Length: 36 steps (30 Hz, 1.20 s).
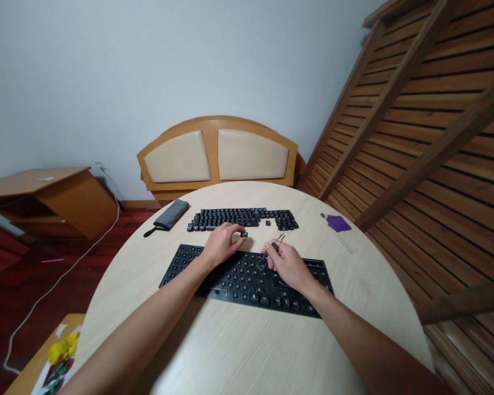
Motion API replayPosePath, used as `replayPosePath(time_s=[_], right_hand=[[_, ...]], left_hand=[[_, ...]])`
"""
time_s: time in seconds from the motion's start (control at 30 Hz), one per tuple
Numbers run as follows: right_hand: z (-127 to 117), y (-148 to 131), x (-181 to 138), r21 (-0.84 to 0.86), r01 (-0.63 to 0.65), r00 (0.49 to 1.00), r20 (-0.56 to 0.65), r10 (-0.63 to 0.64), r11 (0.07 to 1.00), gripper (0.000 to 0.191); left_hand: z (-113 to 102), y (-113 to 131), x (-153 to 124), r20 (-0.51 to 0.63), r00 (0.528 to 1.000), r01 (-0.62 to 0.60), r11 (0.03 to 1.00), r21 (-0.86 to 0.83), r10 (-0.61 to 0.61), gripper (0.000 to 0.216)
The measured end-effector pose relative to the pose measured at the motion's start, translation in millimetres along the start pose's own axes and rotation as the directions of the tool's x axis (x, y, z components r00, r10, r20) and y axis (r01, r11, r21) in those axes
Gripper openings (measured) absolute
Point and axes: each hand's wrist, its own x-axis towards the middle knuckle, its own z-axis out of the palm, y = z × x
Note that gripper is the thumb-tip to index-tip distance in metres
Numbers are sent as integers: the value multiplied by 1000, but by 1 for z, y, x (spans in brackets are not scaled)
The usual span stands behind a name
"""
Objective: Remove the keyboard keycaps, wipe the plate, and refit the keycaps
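Observation:
A black keyboard [239, 282] with most of its keycaps off lies across the table in front of me. Between the thumb and fingers of my left hand [222, 245] is a small black keycap [244, 234], just above the keyboard's far edge. My right hand [286, 263] is closed around a wire keycap puller [275, 246] over the keyboard's right half. Loose black keycaps [230, 215] are laid out in rows beyond the keyboard. One single keycap [268, 223] sits in a gap among them.
A grey pouch [172, 214] lies at the table's left. To the right are a purple cloth [338, 223] and a thin brush-like tool [341, 239]. The round table [247, 351] has a wooden headboard [214, 148] behind it and a slatted wooden panel [420, 131] at right.

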Motion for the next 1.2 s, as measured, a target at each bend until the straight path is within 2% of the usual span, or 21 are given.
replayPosePath(time_s=[0.17,0.33,0.67,1.2], right_hand=[[0,-2,-1,-32,-1,1000,6,1,999,36],[1,-2,-1,-55,2,1000,3,-2,998,35],[0,-6,-2,-70,-8,1000,8,8,998,35],[0,-2,-2,-104,5,1000,12,-3,995,35]], left_hand=[[13,-7,29,13,1000,-29,997,68,28,14],[26,-13,42,18,1000,-27,991,129,25,12],[38,-20,40,-3,1000,21,986,165,-21,13],[39,-19,39,1,1000,31,990,134,-31,14]])
